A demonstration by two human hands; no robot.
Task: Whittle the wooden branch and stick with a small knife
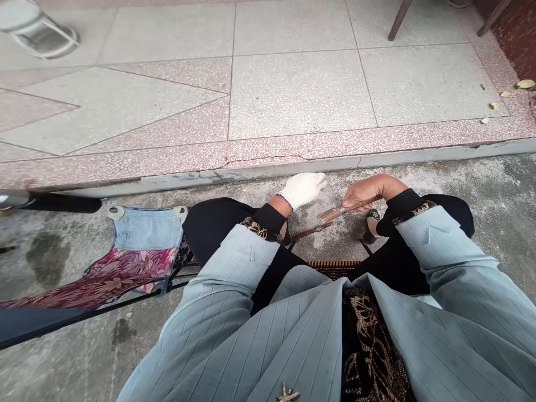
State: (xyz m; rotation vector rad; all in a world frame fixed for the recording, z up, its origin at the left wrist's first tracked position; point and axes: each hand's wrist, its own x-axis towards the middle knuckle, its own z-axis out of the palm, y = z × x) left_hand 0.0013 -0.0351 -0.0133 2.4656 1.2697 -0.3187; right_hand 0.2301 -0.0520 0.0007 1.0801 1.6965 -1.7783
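My left hand (pixel 304 188) wears a white knit glove and reaches forward over the concrete. Its fingers are curled together at the tips; anything between them is too small to make out. My bare right hand (pixel 363 191) is closed around a flat, brown, knife-like tool (pixel 330 214) with a metal band near its middle. The tool's broad end points left, apart from the glove. Below it, a thin reddish-brown rod (pixel 309 231) with a metal ring lies low between my feet.
A raised tiled step (pixel 301 100) runs across in front of my knees. To my left stands a folding chair (pixel 142 229) with denim and floral cloth, near a dark tube (pixel 62 202). A white stool (pixel 46 36) and brown furniture legs (pixel 400 19) stand on the tiles.
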